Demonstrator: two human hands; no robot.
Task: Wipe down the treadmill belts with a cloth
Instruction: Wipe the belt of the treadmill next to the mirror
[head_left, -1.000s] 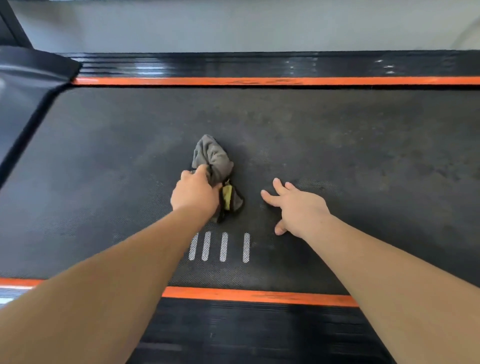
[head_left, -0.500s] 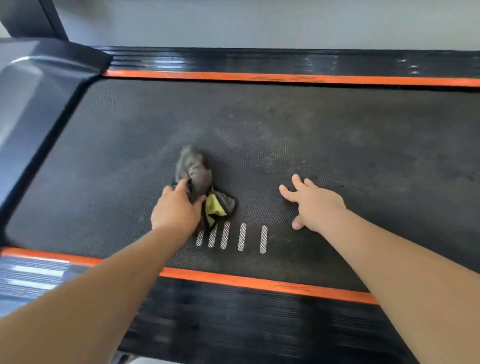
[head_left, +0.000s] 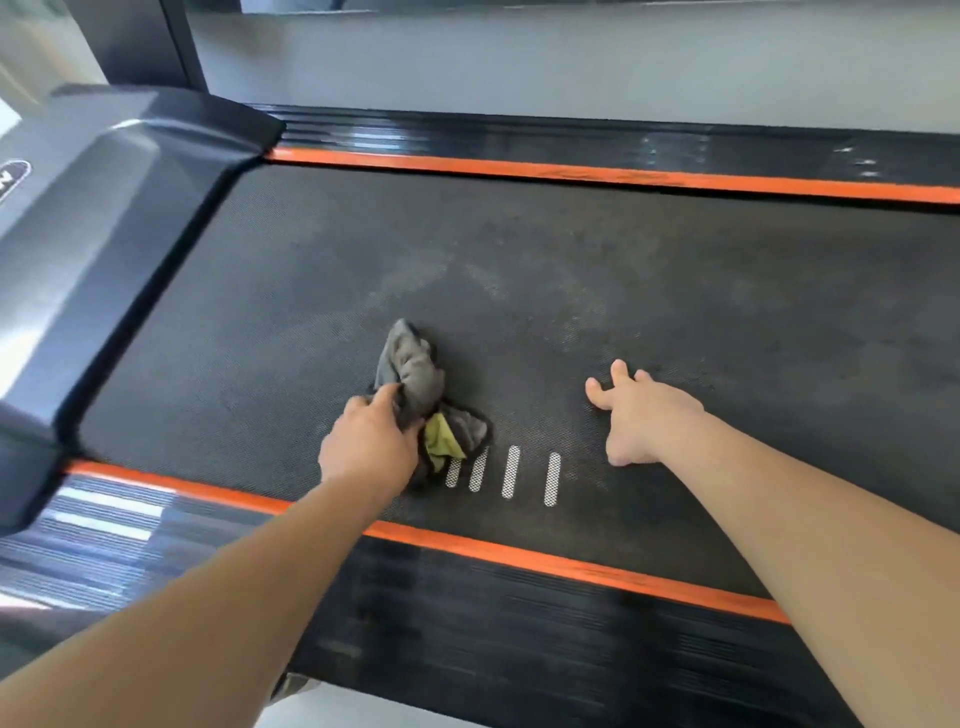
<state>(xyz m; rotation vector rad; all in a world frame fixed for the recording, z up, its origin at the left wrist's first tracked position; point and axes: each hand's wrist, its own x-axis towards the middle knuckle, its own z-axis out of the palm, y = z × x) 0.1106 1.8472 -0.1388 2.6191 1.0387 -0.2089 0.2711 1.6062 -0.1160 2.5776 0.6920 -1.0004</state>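
Here, the left hand (head_left: 369, 449) grips a bunched grey-and-yellow cloth (head_left: 415, 374) on the black textured treadmill belt (head_left: 675, 291) at its white dash marks (head_left: 511, 470), likely for scrubbing pressure. The right hand (head_left: 644, 415), fingers splayed, braces just beyond those marks.

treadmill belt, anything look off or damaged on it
No tear shows, but pale smudges mark the treadmill belt beyond the grey cloth that the left hand grips, and the far orange stripe looks scuffed.

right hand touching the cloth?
Apart. The head view shows a stretch of bare belt between the right hand and the cloth. Only the left hand grips the cloth.
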